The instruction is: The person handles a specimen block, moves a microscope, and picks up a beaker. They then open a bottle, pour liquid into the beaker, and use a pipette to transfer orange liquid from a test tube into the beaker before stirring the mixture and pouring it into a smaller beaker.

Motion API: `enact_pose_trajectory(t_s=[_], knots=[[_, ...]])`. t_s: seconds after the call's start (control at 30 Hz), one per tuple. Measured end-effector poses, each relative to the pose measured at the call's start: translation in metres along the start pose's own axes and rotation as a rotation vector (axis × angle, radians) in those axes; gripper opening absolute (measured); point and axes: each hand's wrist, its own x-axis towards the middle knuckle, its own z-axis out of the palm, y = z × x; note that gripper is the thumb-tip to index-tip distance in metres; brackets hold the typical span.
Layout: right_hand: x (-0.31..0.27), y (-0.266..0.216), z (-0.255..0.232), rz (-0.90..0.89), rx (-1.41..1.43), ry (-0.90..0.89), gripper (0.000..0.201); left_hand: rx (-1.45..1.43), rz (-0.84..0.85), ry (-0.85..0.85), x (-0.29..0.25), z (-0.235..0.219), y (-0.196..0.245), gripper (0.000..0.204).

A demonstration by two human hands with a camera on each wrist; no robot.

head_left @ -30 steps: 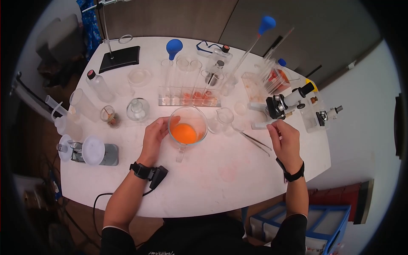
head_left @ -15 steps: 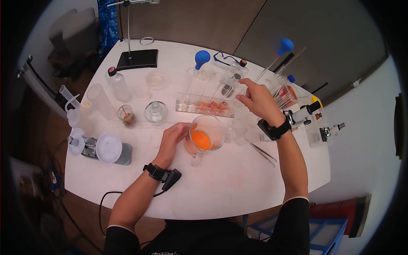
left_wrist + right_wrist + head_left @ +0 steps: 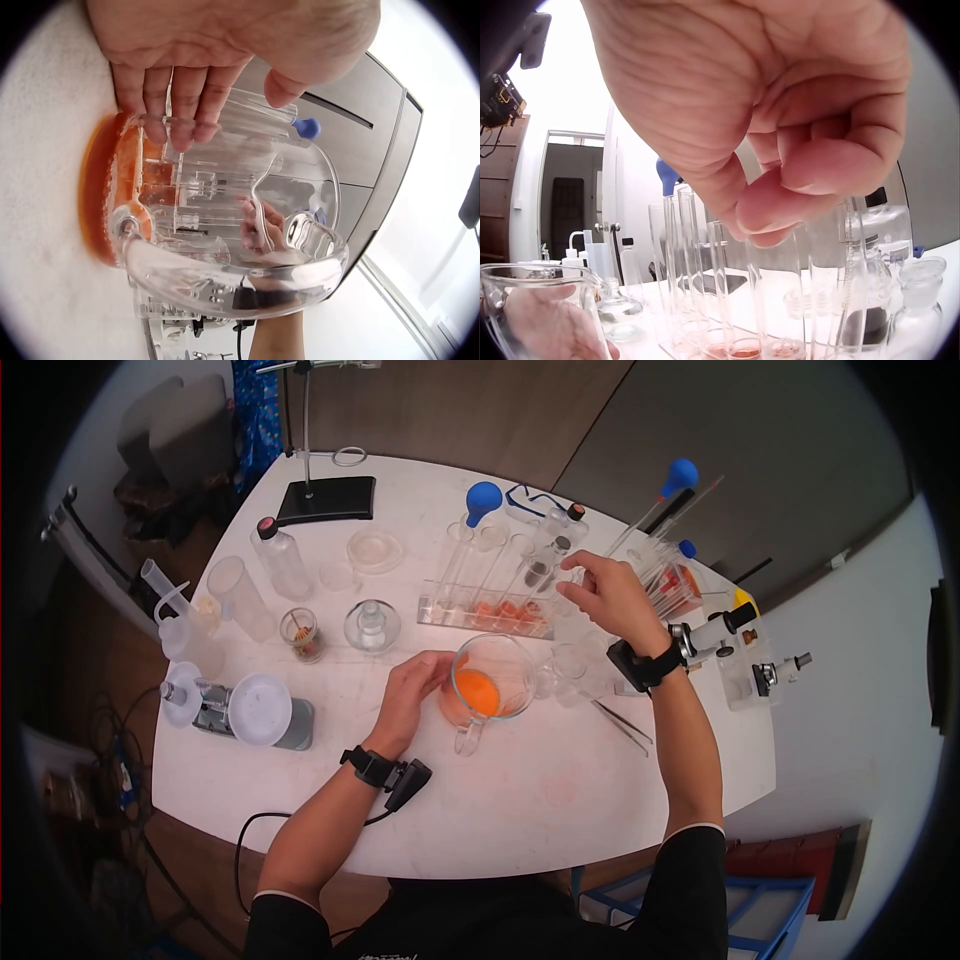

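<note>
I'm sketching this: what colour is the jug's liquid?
Orange liquid, clearest in the head view.

High head view, forward and down; wrist views low and close, jug (image 3: pixel 509 676) common to both.

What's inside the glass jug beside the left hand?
The jug holds a shallow layer of orange liquid. The liquid hides the jug's floor; anything lying there can't be seen.

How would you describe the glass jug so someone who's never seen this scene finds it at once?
On the white table, find the test-tube rack. Nearer the person, next to the left hand, stands a wide glass jug. Its loop handle and bright orange liquid set it apart from the clear glassware around it.
</note>
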Motion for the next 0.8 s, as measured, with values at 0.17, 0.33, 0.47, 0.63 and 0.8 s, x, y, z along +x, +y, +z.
enact_pose_trajectory(t_s=[0.17, 0.33, 0.47, 0.63, 0.8], knots=[[-0.001, -0.002, 0.001, 0.022, 0.004, 0.05, 0.029, 0.006, 0.007, -0.003, -0.001, 0.0, 0.002, 0.044], [-0.002, -0.002, 0.002, 0.034, -0.012, 0.114, 0.03, 0.022, -0.009, 0.004, -0.002, 0.002, 0.005, 0.045], [-0.001, -0.003, 0.0, 0.028, 0.015, 0.152, 0.029, 0.022, -0.008, 0.001, -0.002, 0.002, 0.005, 0.045], [-0.002, -0.007, -0.008, 0.032, 0.017, 0.219, 0.029, 0.056, -0.005, -0.02, -0.001, -0.001, 0.003, 0.049], [-0.009, -0.014, -0.02, 0.031, 0.032, 0.291, 0.028, 0.082, -0.008, -0.017, -0.001, 0.001, 0.006, 0.051]])
